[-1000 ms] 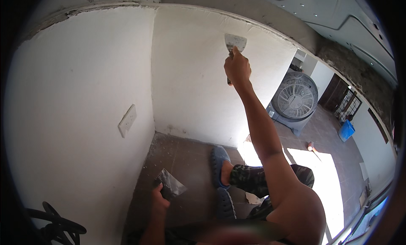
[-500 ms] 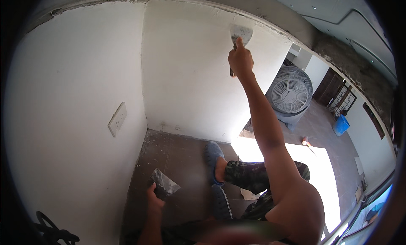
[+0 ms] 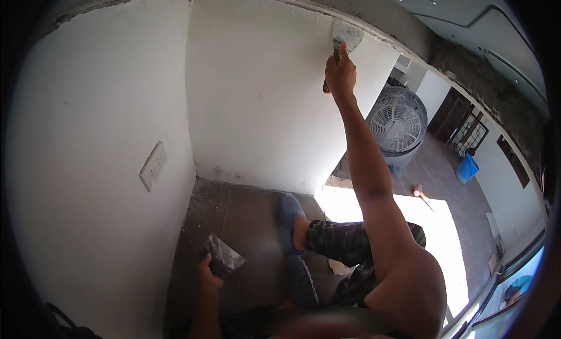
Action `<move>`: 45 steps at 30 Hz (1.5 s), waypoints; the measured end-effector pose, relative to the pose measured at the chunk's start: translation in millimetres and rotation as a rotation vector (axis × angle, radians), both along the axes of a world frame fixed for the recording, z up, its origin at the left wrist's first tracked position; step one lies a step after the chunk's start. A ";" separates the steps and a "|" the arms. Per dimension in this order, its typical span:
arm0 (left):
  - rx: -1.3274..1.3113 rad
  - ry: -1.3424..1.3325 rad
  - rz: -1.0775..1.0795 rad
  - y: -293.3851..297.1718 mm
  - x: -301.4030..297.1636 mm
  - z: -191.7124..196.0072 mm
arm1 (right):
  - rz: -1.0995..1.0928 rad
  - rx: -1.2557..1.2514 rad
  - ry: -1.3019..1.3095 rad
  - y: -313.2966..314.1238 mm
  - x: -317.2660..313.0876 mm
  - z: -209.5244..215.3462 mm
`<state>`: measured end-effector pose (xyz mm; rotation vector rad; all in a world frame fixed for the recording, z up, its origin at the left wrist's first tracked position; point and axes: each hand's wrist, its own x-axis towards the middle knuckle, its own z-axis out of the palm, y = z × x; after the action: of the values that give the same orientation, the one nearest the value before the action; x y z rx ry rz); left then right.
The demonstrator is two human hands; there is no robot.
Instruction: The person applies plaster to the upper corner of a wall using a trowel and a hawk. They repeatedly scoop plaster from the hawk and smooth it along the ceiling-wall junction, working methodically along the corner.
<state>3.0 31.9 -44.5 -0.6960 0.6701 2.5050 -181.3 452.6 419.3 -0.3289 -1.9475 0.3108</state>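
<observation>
With my right arm stretched out, my right hand [image 3: 341,76] is closed round the handle of a putty knife [image 3: 348,37]. Its wide, smeared blade lies against the top of the white wall [image 3: 251,87], just under the upper edge. One finger presses along the back of the blade. Low on the left, my left hand [image 3: 210,274] grips a second scraper [image 3: 223,256] with a broad metal blade, held above the dark floor. The left fingers are partly hidden behind it.
A socket plate [image 3: 153,166] is on the left wall. Beyond the wall's right end stand a grey fan [image 3: 397,125], a blue bucket [image 3: 467,169] and a roller-like tool [image 3: 417,190] on the floor. My blue shoes [image 3: 288,213] rest on the dark floor [image 3: 234,213]. Dark cable loops show bottom left.
My right hand and the putty knife have moved up and to the right along the wall's top. The left hand keeps its scraper nearly in place. The view has shifted slightly.
</observation>
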 end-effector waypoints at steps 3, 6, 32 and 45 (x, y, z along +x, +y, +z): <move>0.016 -0.027 -0.017 0.8 -0.6 1.5 | 0.018 -0.009 -0.096 -11.9 23.8 -11.6; 0.009 0.004 -0.004 0.4 -1.6 2.2 | 0.097 -0.029 -0.002 -28.9 29.8 -14.0; -0.088 -0.093 0.025 -1.5 3.1 25.9 | -0.006 0.111 -0.081 -53.9 11.0 -6.0; 0.003 -0.075 -0.005 -4.7 -6.0 -10.8 | -0.022 0.071 -0.232 -50.3 17.5 -13.0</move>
<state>-3.1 27.2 -55.3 -0.7818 0.6405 2.4620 -163.8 402.2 406.3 -0.3528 -2.1758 0.1954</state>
